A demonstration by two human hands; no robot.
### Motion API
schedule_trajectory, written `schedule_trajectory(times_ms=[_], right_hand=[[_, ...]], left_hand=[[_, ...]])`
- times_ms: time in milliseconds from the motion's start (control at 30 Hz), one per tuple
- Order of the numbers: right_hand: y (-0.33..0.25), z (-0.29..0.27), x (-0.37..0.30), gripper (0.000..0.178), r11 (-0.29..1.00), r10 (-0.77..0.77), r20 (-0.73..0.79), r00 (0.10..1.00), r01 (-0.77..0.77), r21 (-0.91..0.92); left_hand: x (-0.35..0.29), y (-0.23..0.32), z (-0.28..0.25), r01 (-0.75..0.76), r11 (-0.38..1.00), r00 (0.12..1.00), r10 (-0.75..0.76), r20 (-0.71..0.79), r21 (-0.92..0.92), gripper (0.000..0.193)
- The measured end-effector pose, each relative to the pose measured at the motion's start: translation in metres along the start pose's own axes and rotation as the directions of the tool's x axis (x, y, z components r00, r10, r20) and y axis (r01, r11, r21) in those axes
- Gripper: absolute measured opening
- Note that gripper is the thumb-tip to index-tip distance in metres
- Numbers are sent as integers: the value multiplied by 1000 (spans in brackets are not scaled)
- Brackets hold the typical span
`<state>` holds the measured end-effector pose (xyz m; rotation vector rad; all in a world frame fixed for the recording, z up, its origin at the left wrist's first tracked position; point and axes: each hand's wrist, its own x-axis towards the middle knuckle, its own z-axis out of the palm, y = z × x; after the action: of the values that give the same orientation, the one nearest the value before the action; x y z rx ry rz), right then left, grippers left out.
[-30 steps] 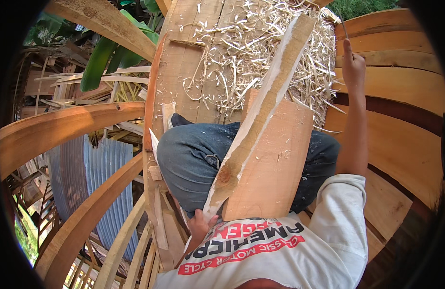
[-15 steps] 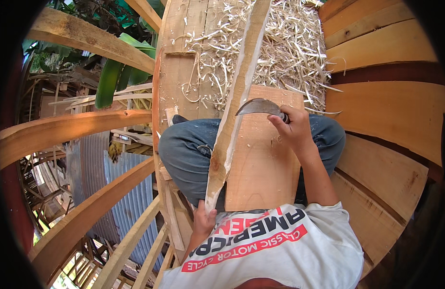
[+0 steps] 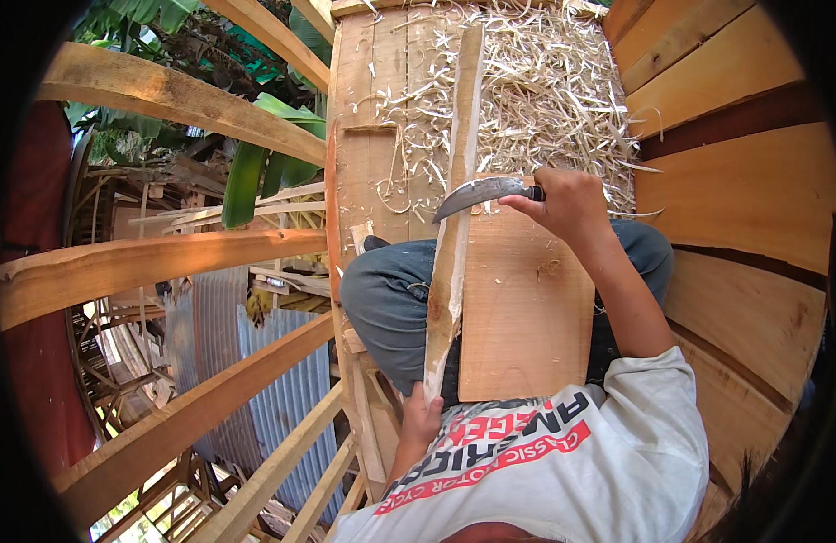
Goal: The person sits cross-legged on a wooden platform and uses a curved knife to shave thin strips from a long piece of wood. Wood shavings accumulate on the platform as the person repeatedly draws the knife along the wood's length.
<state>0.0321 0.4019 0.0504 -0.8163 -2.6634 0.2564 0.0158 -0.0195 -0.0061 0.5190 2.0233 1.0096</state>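
Note:
My left hand (image 3: 422,416) is closed round the near end of a long wooden strip (image 3: 447,271), pale along its edges and brown down its middle. The strip slants away from me across my left leg and over the floor. In my right hand (image 3: 570,206) is the dark handle of a curved knife (image 3: 479,194). Its blade points left and crosses over the strip; whether it touches the wood I cannot tell. A flat wooden board (image 3: 525,312) lies on my lap, just right of the strip.
Thin curled shavings (image 3: 554,100) cover much of the plank floor (image 3: 356,90) ahead. Upright planks (image 3: 744,195) form a wall on the right. On the left, spaced wooden bars (image 3: 165,267) stand before corrugated sheets (image 3: 287,380), scrap wood and green leaves (image 3: 246,181).
The blade has come left, now crossing over the strip, and my right hand has turned. The strip's far end has drawn nearer and sits more upright. The whole view has shifted slightly.

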Motion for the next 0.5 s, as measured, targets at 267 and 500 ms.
schedule_trajectory(times_ms=[267,500], right_hand=[[7,19,30,70,996,-90,-42,995,89,-16],[108,10,103,88,835,550,-64,832,-550,29]], left_hand=[[-1,-5,-3,96,995,993,-95,67,-22,53],[4,4,-7,-25,1000,999,25,46,-1,55]])
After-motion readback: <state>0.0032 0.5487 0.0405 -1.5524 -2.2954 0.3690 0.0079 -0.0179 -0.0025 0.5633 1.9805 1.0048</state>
